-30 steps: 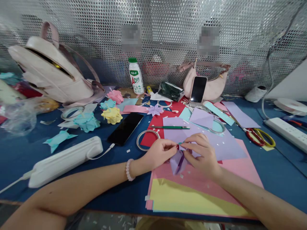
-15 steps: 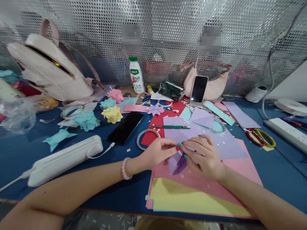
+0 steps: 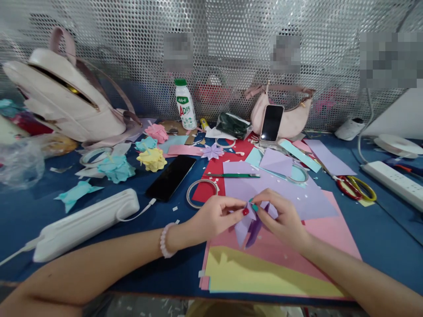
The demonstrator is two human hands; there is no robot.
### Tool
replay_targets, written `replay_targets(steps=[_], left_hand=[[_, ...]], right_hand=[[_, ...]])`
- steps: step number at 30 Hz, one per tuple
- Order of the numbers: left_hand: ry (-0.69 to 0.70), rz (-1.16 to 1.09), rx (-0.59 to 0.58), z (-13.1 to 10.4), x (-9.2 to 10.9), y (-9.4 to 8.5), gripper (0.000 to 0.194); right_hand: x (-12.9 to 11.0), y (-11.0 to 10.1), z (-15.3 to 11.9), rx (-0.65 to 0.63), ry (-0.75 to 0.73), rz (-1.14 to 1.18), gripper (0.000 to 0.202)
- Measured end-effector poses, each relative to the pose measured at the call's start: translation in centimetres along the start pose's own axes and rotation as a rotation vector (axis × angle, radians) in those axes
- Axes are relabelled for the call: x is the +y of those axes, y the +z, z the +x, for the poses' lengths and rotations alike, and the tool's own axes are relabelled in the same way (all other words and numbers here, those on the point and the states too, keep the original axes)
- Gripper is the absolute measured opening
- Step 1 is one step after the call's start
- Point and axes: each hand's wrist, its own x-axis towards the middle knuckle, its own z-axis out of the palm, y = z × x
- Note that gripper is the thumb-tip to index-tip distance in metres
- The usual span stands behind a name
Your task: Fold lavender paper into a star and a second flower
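Between my two hands is a folded purple paper piece [image 3: 243,228] with pointed flaps hanging down. My left hand [image 3: 216,216] pinches it from the left between thumb and fingers. From the right, my right hand [image 3: 280,215] pinches its upper part with thumb and forefinger, the fingertips of both hands nearly meeting. Under the hands lie a large purple sheet [image 3: 317,204], a pink sheet [image 3: 333,233] and a yellow sheet [image 3: 244,273]. A green-handled craft knife [image 3: 234,175] rests just beyond my hands, and a roll of tape [image 3: 189,193] sits left of them.
Folded paper pieces, one yellow [image 3: 152,159] and one teal [image 3: 116,169], lie left beside a black phone [image 3: 171,178]. A white power strip [image 3: 89,224] is nearer me. Scissors [image 3: 358,188] lie right. A bottle [image 3: 185,108] and a pink handbag [image 3: 294,116] stand behind.
My right hand's fingers have drawn together into a pinch, and more of the purple folded paper shows between my hands. The whole view has shifted slightly.
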Motion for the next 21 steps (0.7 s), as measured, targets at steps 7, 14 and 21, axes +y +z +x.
replay_targets(steps=[7,14,21], left_hand=[[-0.047,-0.1,0.053,0.5,-0.5,-0.1,0.028],[0.014,0.069,0.088,0.3,0.1,0.0,0.021],[0.105,0.275,0.025,0.0,0.4,0.1,0.013]], right_hand=[[0.1,-0.6,0.1,-0.082,-0.001,0.091,0.018],[0.5,-0.1,-0.1,-0.096,-0.054,-0.001,0.032],[0.6,0.4,-0.3,-0.087,-0.099,-0.06,0.037]])
